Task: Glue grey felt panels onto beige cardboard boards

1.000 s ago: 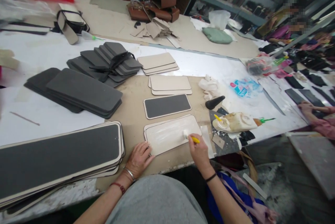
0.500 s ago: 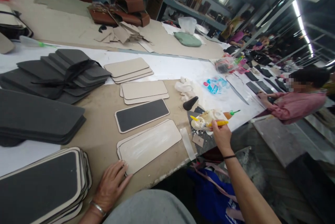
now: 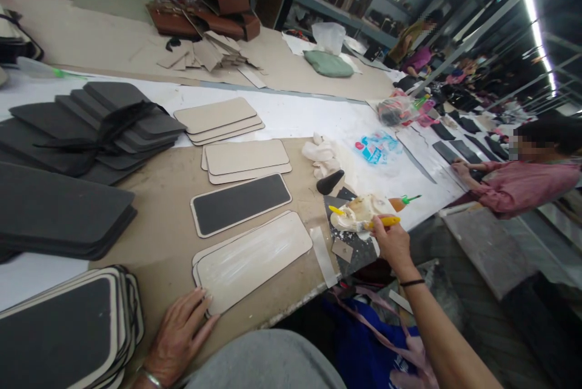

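My left hand (image 3: pixel 179 331) lies flat with its fingers extended, the fingertips touching the near left corner of a beige rounded panel (image 3: pixel 254 262). Whitish wet streaks show across that panel, and another panel peeks out beneath it. My right hand (image 3: pixel 391 246) is closed around the yellow handle of a brush (image 3: pixel 385 222). The brush's head is down at a mound of cream-coloured paste (image 3: pixel 359 210), beside a second yellow handle (image 3: pixel 336 210). Just beyond the streaked panel lies a beige panel with a dark grey inset (image 3: pixel 243 204).
Beige panels (image 3: pixel 248 159) lie farther back. Dark grey sheets (image 3: pixel 59 207) and a stack of finished-looking panels (image 3: pixel 54 334) fill the left. A black-handled tool (image 3: pixel 330 182), a crumpled cloth (image 3: pixel 321 152) and an orange bottle (image 3: pixel 400 202) surround the paste. A co-worker in pink (image 3: pixel 522 180) sits at right.
The view has shifted slightly, so the table items sit a little differently in frame. My right hand keeps the brush at the paste, and my left stays at the panel's corner.
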Tool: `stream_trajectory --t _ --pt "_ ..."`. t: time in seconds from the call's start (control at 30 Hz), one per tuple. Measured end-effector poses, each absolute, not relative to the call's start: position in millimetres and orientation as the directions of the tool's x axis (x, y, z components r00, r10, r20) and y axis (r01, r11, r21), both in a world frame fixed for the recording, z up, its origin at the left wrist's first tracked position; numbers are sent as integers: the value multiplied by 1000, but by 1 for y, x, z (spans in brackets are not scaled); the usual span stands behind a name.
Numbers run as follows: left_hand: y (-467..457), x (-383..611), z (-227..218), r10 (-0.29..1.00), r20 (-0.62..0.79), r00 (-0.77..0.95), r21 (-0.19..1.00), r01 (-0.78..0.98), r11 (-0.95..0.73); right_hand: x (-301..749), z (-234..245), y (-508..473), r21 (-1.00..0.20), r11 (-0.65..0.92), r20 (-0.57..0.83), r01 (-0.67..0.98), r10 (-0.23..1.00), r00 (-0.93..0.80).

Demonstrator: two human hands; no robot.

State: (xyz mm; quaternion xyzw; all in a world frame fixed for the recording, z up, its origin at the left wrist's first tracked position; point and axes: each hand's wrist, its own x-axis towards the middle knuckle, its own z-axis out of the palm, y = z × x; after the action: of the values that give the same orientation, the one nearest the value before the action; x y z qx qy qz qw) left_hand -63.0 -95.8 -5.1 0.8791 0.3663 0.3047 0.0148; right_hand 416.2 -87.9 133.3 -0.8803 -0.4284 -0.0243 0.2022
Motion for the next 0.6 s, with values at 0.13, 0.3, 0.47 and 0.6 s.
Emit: stream_trajectory --t 0.13,0.3,0.47,0.6 --pt "-94 -63 -5 634 531 562 219 631 -744 435 143 -104 -183 -540 290 822 769 570" --pt "-92 -64 -7 622 534 573 199 629 -751 458 116 -124 -196 -543 284 816 765 578" --pt "-93 -63 -8 632 515 579 198 637 -745 451 79 -132 -293 -542 285 788 737 613" --pt "-91 -62 -6 629 519 578 205 630 -749 430 71 -131 -381 -472 268 795 766 584"
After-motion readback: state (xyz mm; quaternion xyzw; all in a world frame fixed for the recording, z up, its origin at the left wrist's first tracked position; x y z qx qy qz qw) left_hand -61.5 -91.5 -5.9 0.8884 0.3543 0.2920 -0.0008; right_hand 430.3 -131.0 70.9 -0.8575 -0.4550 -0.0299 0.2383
